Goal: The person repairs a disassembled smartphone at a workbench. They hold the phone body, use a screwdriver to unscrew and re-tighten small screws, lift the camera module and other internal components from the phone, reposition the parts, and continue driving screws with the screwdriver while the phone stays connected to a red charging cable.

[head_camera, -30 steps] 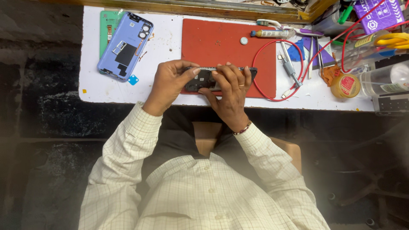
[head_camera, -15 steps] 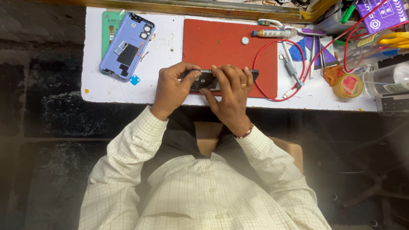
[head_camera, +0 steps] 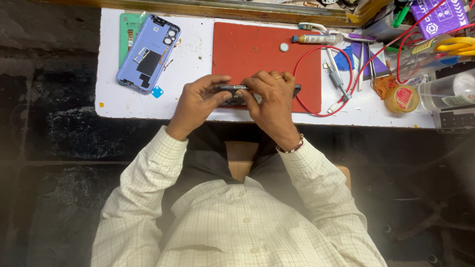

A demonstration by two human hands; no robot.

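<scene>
i saw the white table [head_camera: 198, 69] bearing a red mat [head_camera: 257, 54]. at the mat's near edge sat a dark phone [head_camera: 236, 92], my left hand [head_camera: 198, 101] and right hand [head_camera: 269, 96] both clamped on it. far right: a purple box [head_camera: 438, 17], then a small yellow jar [head_camera: 402, 99] with a red label.

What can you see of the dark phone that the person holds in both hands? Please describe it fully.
The dark phone is a slim, black, flat slab, seen nearly edge-on, so its faces hardly show. It lies lengthwise, left to right, over the near edge of the red mat. The left hand grips its left end; the right hand covers its middle, fingers curled over the top edge. Its right end sticks out past the right hand. Whether it rests on the mat cannot be told.
</scene>
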